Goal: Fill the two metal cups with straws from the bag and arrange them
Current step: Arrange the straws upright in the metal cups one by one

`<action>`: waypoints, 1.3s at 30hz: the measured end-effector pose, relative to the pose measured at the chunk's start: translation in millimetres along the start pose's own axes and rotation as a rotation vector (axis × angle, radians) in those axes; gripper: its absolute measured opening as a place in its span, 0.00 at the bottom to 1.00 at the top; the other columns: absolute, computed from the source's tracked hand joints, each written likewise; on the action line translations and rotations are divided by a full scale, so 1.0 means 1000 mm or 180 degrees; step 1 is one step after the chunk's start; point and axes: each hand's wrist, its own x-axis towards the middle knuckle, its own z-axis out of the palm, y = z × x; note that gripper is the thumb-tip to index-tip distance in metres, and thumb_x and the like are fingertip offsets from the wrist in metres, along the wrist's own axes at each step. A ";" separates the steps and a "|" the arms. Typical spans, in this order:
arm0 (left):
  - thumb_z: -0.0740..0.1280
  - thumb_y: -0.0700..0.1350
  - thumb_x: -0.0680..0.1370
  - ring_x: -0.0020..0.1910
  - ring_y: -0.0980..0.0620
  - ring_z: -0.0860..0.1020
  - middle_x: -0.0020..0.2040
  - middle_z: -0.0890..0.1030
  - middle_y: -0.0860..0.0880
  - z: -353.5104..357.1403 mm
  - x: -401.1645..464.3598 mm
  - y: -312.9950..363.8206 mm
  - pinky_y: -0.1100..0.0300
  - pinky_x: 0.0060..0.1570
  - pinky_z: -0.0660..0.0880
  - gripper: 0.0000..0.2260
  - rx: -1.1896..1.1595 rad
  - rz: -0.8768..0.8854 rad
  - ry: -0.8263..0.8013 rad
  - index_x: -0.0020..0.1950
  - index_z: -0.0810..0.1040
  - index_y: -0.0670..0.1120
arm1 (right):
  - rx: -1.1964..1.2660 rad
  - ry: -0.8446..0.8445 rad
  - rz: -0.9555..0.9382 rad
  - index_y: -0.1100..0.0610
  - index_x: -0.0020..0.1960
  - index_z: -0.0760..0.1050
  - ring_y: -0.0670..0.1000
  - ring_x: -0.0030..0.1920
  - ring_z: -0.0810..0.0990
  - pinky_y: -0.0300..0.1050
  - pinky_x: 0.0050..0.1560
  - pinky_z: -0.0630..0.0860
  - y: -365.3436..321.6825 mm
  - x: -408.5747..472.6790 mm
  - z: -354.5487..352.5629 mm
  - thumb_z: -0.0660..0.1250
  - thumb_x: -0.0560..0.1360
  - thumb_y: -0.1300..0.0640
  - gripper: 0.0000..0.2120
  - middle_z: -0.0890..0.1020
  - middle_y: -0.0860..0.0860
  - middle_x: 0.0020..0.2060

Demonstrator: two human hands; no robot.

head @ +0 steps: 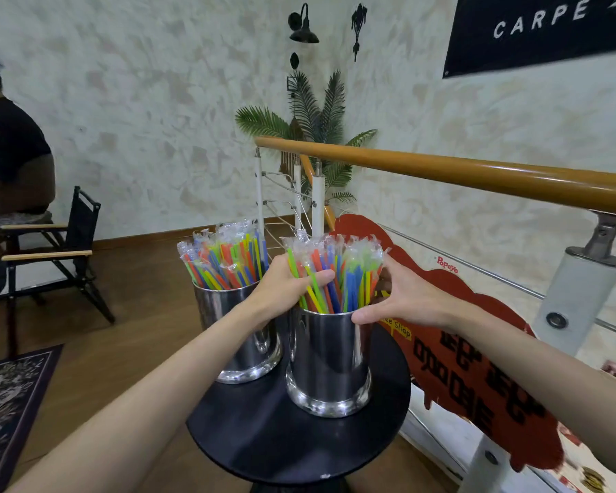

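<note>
Hands cup the straws (335, 275) between them, left hand (285, 286) gripping, right hand (402, 297) curled around, tidying the bundle in the cup (329, 364).

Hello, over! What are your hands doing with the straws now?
Left hand grips straws in near metal cup. Right hand cups the bunch's other side. Far metal cup full. Nothing in the way.
</note>
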 end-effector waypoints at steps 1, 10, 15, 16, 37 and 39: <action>0.73 0.41 0.77 0.51 0.54 0.85 0.51 0.87 0.50 0.000 0.000 0.001 0.61 0.51 0.78 0.10 -0.0020 0.0005 -0.0002 0.58 0.83 0.43 | -0.0069 0.0031 -0.0020 0.41 0.76 0.62 0.42 0.69 0.74 0.53 0.74 0.70 -0.001 0.000 0.001 0.84 0.60 0.40 0.50 0.76 0.38 0.68; 0.80 0.47 0.70 0.60 0.61 0.79 0.63 0.81 0.54 -0.006 -0.006 0.007 0.64 0.62 0.73 0.38 0.0025 0.0035 0.0052 0.76 0.65 0.53 | 0.0051 0.0128 -0.0025 0.41 0.74 0.64 0.41 0.68 0.75 0.53 0.72 0.71 0.003 -0.004 0.001 0.84 0.59 0.38 0.49 0.78 0.38 0.66; 0.77 0.61 0.67 0.74 0.54 0.69 0.76 0.69 0.55 -0.015 -0.016 0.008 0.46 0.75 0.64 0.43 -0.0151 -0.0011 -0.0155 0.77 0.61 0.62 | 0.0145 0.0119 0.0020 0.43 0.73 0.67 0.41 0.66 0.77 0.45 0.70 0.72 0.006 -0.005 -0.001 0.84 0.63 0.46 0.44 0.78 0.39 0.65; 0.76 0.62 0.67 0.72 0.53 0.71 0.74 0.72 0.54 -0.016 -0.017 0.008 0.44 0.75 0.64 0.42 -0.0315 -0.0063 -0.0199 0.77 0.61 0.63 | 0.0149 0.0112 0.0021 0.43 0.73 0.67 0.41 0.65 0.77 0.43 0.69 0.72 0.005 -0.005 -0.001 0.84 0.64 0.47 0.43 0.78 0.39 0.65; 0.74 0.37 0.75 0.54 0.80 0.71 0.62 0.68 0.71 -0.009 -0.038 0.026 0.77 0.56 0.68 0.55 0.0076 -0.0124 -0.0954 0.80 0.32 0.57 | 0.0163 0.0061 0.0140 0.42 0.73 0.65 0.41 0.67 0.75 0.48 0.73 0.70 0.004 -0.009 -0.004 0.84 0.65 0.48 0.43 0.77 0.39 0.66; 0.80 0.52 0.70 0.68 0.71 0.68 0.70 0.68 0.66 -0.002 -0.034 0.027 0.65 0.72 0.63 0.60 0.0168 -0.0134 -0.0909 0.79 0.31 0.61 | 0.0099 0.0106 0.0143 0.42 0.73 0.65 0.41 0.66 0.76 0.47 0.71 0.71 -0.001 -0.010 -0.001 0.84 0.64 0.47 0.43 0.77 0.39 0.65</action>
